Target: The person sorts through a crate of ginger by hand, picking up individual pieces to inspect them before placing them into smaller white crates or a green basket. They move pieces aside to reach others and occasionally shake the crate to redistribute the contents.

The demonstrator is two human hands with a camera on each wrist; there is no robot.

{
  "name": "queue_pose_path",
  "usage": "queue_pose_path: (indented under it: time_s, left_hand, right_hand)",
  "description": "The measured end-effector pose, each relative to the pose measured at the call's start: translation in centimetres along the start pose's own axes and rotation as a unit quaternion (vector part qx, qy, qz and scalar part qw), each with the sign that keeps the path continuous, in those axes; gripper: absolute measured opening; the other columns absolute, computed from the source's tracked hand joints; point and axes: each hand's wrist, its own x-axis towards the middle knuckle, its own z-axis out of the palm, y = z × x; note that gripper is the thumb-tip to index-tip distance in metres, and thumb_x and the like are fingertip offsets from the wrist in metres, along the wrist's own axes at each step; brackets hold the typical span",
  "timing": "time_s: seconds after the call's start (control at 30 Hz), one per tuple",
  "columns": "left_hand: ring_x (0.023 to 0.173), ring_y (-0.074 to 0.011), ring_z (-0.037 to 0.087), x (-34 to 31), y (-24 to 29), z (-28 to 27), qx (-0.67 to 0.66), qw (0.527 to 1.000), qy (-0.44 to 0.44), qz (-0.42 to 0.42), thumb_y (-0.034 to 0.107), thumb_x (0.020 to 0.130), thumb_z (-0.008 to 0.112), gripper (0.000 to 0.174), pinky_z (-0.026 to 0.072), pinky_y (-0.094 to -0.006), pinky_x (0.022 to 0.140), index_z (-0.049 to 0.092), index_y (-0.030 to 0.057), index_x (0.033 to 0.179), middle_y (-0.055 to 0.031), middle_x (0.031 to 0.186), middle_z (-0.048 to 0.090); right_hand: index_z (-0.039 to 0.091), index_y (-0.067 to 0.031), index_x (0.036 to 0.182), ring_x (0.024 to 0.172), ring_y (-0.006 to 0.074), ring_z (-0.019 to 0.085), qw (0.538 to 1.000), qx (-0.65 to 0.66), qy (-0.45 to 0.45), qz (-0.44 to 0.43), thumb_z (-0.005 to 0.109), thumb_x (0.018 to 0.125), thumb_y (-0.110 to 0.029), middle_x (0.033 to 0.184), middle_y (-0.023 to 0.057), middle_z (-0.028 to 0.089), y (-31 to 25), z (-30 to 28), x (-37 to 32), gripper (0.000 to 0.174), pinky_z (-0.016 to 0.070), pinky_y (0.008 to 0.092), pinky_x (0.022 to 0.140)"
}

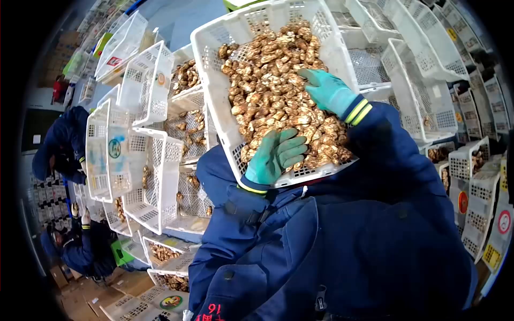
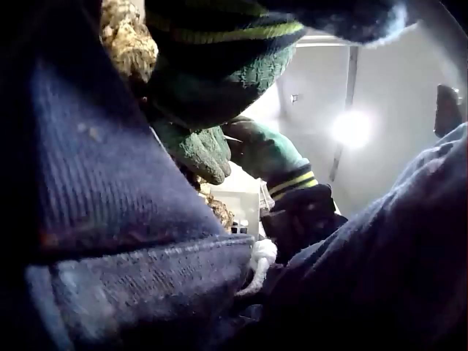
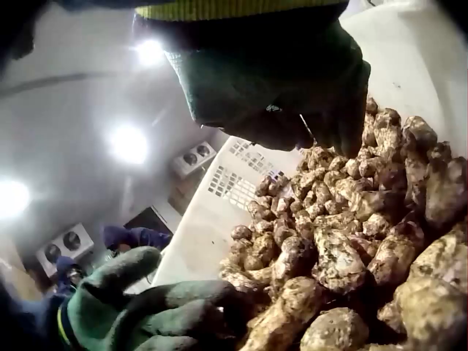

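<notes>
A large white perforated crate (image 1: 342, 45) tilts against the person's front, holding many knobby brown-and-white pieces (image 1: 267, 80) that look like tubers or mushrooms. The left hand (image 1: 276, 155), in a green glove, lies over the near edge of the pile, palm turned up and fingers loosely bent. From the right side the gloved right hand (image 1: 329, 92) reaches over the pile, fingers pointing left and down at the pieces. In the right wrist view its fingertips (image 3: 344, 135) overlap the pieces, and a thin bright sliver shows beside them; the underside of this hand is hidden.
Stacked white crates (image 1: 152, 182) stand close on the left, several with similar pieces. More crates (image 1: 423, 91) line the right side. Two other people in dark blue, one person (image 1: 61, 142) above another person (image 1: 85, 249) in the head view, are at far left.
</notes>
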Motion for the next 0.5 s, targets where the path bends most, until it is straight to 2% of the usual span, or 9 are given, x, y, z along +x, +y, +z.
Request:
queue_pose_path:
  time_s: [0.03,0.13,0.23,0.27,0.3,0.37,0.4,0.43,0.5]
  left_hand:
    - [0.114,-0.03,0.063,0.0,0.0,-0.2,-0.005,1.0,-0.005,0.0,0.05,0.102,0.044,0.064,0.0537,-0.0402,0.095,0.043,-0.0028,0.139,-0.0211,0.13,0.058]
    - [0.121,-0.0322,0.058,-0.1,0.1,-0.7,-0.025,0.999,-0.028,-0.014,0.048,0.103,0.04,0.063,0.0493,-0.0426,0.102,0.041,-0.0026,0.141,-0.0223,0.135,0.054]
    - [0.125,-0.034,0.055,0.0,0.1,-1.0,-0.033,0.999,-0.033,-0.024,0.047,0.104,0.038,0.064,0.0461,-0.0443,0.106,0.039,-0.0035,0.143,-0.023,0.138,0.053]
    - [0.125,-0.0341,0.056,0.0,0.2,-1.2,-0.035,0.998,-0.035,-0.025,0.047,0.104,0.038,0.064,0.0462,-0.0444,0.106,0.039,-0.0036,0.143,-0.023,0.138,0.053]
    - [0.124,-0.0341,0.056,0.1,0.1,-1.3,-0.037,0.998,-0.037,-0.027,0.048,0.104,0.038,0.065,0.0462,-0.0446,0.106,0.04,-0.0038,0.143,-0.023,0.137,0.053]
    - [0.124,-0.0341,0.056,0.1,0.2,-1.3,-0.049,0.998,-0.039,-0.029,0.048,0.103,0.04,0.065,0.0466,-0.0449,0.105,0.04,-0.0039,0.143,-0.023,0.137,0.053]
    - [0.124,-0.034,0.056,0.1,0.3,-1.2,-0.054,0.997,-0.04,-0.03,0.048,0.103,0.04,0.065,0.0468,-0.045,0.105,0.04,-0.0039,0.143,-0.0229,0.137,0.053]
    - [0.124,-0.0339,0.056,0.0,0.3,-1.1,-0.041,0.999,-0.034,-0.012,0.048,0.103,0.041,0.065,0.0472,-0.0453,0.104,0.039,-0.0034,0.143,-0.0228,0.137,0.053]
    - [0.124,-0.0337,0.056,0.1,0.4,-1.0,-0.014,0.999,-0.022,0.019,0.048,0.102,0.043,0.065,0.0479,-0.0457,0.104,0.039,-0.0026,0.143,-0.0225,0.137,0.053]
  right_hand:
    - [0.058,-0.0083,0.125,0.104,0.0368,0.063,0.986,0.045,-0.066,0.144,0.053,0.094,-0.03,0.116,0.0171,0.064,-1.2,1.0,1.8,0.038,0.0519,0.0454,0.086]
    - [0.043,-0.0137,0.144,0.12,0.0334,0.057,0.935,-0.054,-0.247,0.25,0.053,0.093,-0.034,0.13,0.0155,0.06,-3.3,1.7,5.6,0.056,0.0475,0.0486,0.097]
    - [0.036,-0.0117,0.149,0.131,0.032,0.048,0.915,-0.172,-0.274,0.241,0.059,0.09,-0.032,0.14,0.0111,0.053,-3.5,3.7,6.2,0.066,0.0436,0.0592,0.099]
    - [0.048,-0.0122,0.137,0.117,0.0329,0.057,0.936,-0.198,-0.204,0.208,0.06,0.089,-0.033,0.119,0.0141,0.064,-3.9,3.8,5.9,0.053,0.0476,0.0512,0.093]
    - [0.05,-0.011,0.135,0.119,0.0321,0.057,0.928,-0.194,-0.222,0.229,0.063,0.088,-0.029,0.122,0.0151,0.062,-4.0,3.5,6.3,0.052,0.0475,0.0489,0.095]
    - [0.05,-0.0098,0.137,0.123,0.0304,0.056,0.933,-0.091,-0.253,0.239,0.062,0.089,-0.026,0.135,0.014,0.057,-2.2,3.3,6.7,0.052,0.0484,0.0468,0.098]
    - [0.056,-0.0088,0.128,0.117,0.0311,0.06,0.952,-0.062,-0.197,0.227,0.061,0.09,-0.026,0.128,0.0172,0.061,-1.8,2.9,6.2,0.042,0.0493,0.0426,0.096]
    - [0.058,-0.0084,0.127,0.105,0.0282,0.066,0.941,0.067,-0.17,0.284,0.066,0.087,-0.026,0.116,0.0163,0.067,-1.3,2.3,5.5,0.044,0.0527,0.0411,0.087]
    - [0.057,-0.0088,0.13,0.093,0.0228,0.068,0.901,0.209,-0.207,0.319,0.07,0.085,-0.024,0.107,0.0148,0.07,-2.5,-0.5,4.6,0.05,0.0542,0.0362,0.079]
